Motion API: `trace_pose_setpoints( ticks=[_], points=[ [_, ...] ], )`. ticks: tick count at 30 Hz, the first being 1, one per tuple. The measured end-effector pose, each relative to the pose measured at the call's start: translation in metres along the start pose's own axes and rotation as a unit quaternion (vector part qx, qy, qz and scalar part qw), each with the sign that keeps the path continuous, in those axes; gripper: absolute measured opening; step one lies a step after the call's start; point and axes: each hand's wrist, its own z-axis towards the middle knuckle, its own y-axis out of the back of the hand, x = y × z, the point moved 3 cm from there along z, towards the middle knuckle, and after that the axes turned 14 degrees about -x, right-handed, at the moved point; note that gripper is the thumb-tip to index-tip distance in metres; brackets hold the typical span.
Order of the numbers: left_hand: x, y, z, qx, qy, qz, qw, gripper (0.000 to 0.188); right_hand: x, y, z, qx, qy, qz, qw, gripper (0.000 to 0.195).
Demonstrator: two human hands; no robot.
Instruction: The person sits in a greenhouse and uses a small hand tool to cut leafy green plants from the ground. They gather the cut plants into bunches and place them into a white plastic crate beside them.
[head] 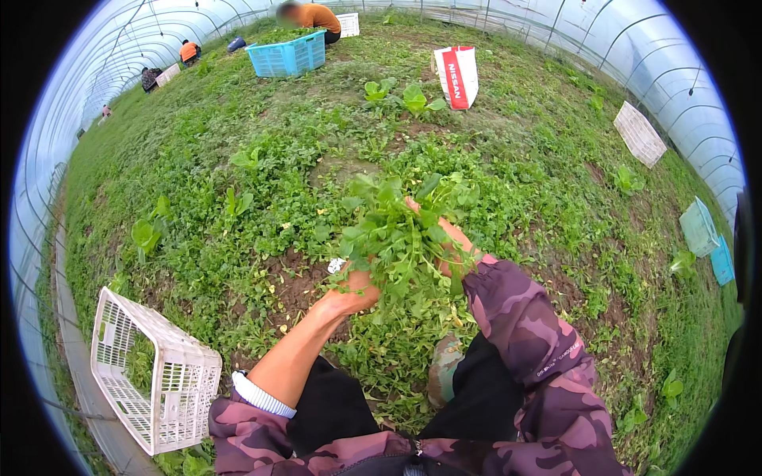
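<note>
A loose bunch of leafy greens is held up between my two hands, above the plant bed in front of my knees. My left hand grips it from the lower left, its fingers mostly covered by stems and leaves. On the other side my right hand also has hold of the bunch; leaves hide much of it, though a fingertip shows among them. Beside my left hand a small white object lies on the soil, too small to identify. Low green plants grow all around, with cut leaves and bare soil below the bunch.
A white plastic crate lies tipped on its side at my left, some greens inside. Ahead stand a filled blue crate beside a crouching person and a white-and-red bag. More crates are at right, under the plastic tunnel.
</note>
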Motion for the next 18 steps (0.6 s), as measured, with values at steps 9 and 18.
trace_pose_setpoints(
  ticks=[9, 18],
  points=[
    [0.004, -0.018, 0.020, 0.056, 0.336, -0.729, 0.594, 0.040, -0.015, 0.038, 0.028, 0.003, -0.033, -0.193, 0.981, 0.053],
    [0.045, 0.013, 0.016, -0.166, 0.391, -0.890, -0.164, 0.043, -0.064, 0.066, 0.028, 0.292, -0.246, 0.289, 0.878, 0.041]
  ],
)
